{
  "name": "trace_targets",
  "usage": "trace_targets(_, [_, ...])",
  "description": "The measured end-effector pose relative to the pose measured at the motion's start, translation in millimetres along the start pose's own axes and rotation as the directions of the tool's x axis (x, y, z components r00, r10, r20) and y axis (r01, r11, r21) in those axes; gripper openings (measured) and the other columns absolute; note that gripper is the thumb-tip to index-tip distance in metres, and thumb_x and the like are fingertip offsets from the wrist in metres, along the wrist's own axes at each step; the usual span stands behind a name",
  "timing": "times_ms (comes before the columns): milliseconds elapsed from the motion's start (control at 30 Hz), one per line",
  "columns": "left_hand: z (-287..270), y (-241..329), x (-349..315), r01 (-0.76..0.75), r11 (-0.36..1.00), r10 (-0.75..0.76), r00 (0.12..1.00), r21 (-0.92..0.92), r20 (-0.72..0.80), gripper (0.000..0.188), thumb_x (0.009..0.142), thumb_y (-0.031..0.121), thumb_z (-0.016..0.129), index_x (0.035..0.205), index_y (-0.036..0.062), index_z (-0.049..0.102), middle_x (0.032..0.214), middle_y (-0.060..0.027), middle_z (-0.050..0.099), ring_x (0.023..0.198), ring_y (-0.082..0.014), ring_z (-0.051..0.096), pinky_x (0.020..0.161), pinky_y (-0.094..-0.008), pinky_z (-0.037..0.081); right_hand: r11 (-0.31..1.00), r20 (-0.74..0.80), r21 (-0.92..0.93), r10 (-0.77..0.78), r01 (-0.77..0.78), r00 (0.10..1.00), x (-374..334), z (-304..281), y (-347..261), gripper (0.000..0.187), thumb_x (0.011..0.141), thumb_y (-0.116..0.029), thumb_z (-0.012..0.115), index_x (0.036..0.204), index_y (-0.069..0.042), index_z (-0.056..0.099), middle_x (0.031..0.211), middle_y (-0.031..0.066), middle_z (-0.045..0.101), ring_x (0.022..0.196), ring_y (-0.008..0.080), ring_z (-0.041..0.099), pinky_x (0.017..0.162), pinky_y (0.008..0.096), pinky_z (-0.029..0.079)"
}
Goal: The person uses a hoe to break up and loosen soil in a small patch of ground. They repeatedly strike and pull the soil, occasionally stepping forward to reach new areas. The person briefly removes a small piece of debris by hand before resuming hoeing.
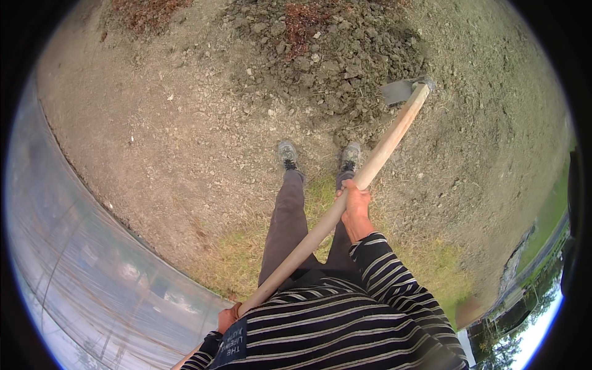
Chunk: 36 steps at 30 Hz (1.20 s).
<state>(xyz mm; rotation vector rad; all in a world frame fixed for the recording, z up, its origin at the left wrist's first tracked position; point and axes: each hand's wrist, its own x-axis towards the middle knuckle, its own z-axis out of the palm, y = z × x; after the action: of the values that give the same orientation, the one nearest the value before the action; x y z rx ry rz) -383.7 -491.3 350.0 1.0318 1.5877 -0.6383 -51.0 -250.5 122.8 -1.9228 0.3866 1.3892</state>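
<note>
View looking down on a person holding a long hoe with a pale wooden shaft (308, 245), slanting from lower left to upper right of the frame. The right hand (356, 206), near the centre, has its fingers wrapped around the shaft; the left hand (228, 319), at lower left, is closed around the shaft's lower end, partly hidden. The flat grey metal blade (398, 92) is at upper right, by the edge of a dark mound of crumbly soil clods (364, 52); whether it touches the soil, I cannot tell. Two grey laced shoes (288, 155) stand just below the mound. A stroke pulled too close could bring the blade onto the right shoe; a slack right-hand grip could let the shaft twist.
</note>
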Motion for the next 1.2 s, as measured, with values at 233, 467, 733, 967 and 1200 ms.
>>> trace_targets(233, [-30, 54, 55, -0.031, 0.996, 0.04, 0.993, -0.083, 0.109, 0.033, 0.065, 0.029, 0.066, 0.092, 0.012, 0.056, 0.073, -0.0167, 0.061, 0.07, -0.035, 0.06, 0.062, -0.0411, 0.047, 0.99, 0.012, 0.089, -0.112, 0.11, 0.994, -1, -4, -42, 0.016, 0.073, -0.007, 0.06, 0.079, -0.003, 0.045, 0.063, 0.0057, 0.048, 0.048, 0.016, 0.049, 0.042, 0.0301, 0.045])
trace_targets(467, [-21, 71, 101, -0.11, 0.914, 0.223, 0.941, -0.39, 0.257, 0.039, 0.062, 0.025, 0.067, 0.095, 0.0076, 0.057, 0.08, -0.0187, 0.061, 0.077, -0.0349, 0.06, 0.068, -0.0377, 0.047, 0.995, 0.072, 0.03, -0.092, 0.09, 0.993, 19, -24, -4, 0.02, 0.074, -0.011, 0.061, 0.079, -0.004, 0.043, 0.065, 0.0063, 0.048, 0.05, 0.0169, 0.05, 0.045, 0.0309, 0.045])
trace_targets(733, [-12, 171, 182, -0.053, 0.8, 0.389, 0.805, -0.598, 0.448, 0.043, 0.084, 0.031, 0.057, 0.11, -0.0013, 0.047, 0.077, -0.0083, 0.055, 0.071, -0.0138, 0.052, 0.068, -0.0289, 0.043, -0.039, 0.37, -0.834, -0.78, 0.551, 0.505, 63, -35, -55, 0.051, 0.075, -0.019, 0.065, 0.115, 0.001, 0.041, 0.094, 0.0164, 0.056, 0.085, 0.0339, 0.056, 0.077, 0.0367, 0.046])
trace_targets(967, [54, 254, 294, -0.063, 0.493, 0.703, 0.616, -0.868, 0.355, 0.054, 0.083, 0.031, 0.057, 0.123, -0.0004, 0.04, 0.096, -0.0093, 0.054, 0.086, -0.016, 0.052, 0.077, -0.0283, 0.04, -0.294, 0.617, -0.782, -0.25, 0.549, 0.746, 235, 38, -93, 0.027, 0.077, -0.029, 0.06, 0.097, -0.012, 0.059, 0.084, 0.0152, 0.062, 0.081, 0.0311, 0.06, 0.07, 0.0416, 0.047])
trace_targets(1200, [86, 287, 371, 0.018, 0.396, 0.751, 0.57, -0.918, 0.335, 0.046, 0.085, 0.042, 0.052, 0.107, 0.0012, 0.052, 0.078, -0.0044, 0.054, 0.073, -0.0125, 0.05, 0.067, -0.0264, 0.038, -0.498, 0.563, -0.777, -0.277, 0.385, 0.779, 371, 71, -32, 0.05, 0.074, -0.035, 0.064, 0.115, -0.013, 0.044, 0.083, 0.0119, 0.063, 0.082, 0.0313, 0.06, 0.07, 0.0422, 0.048])
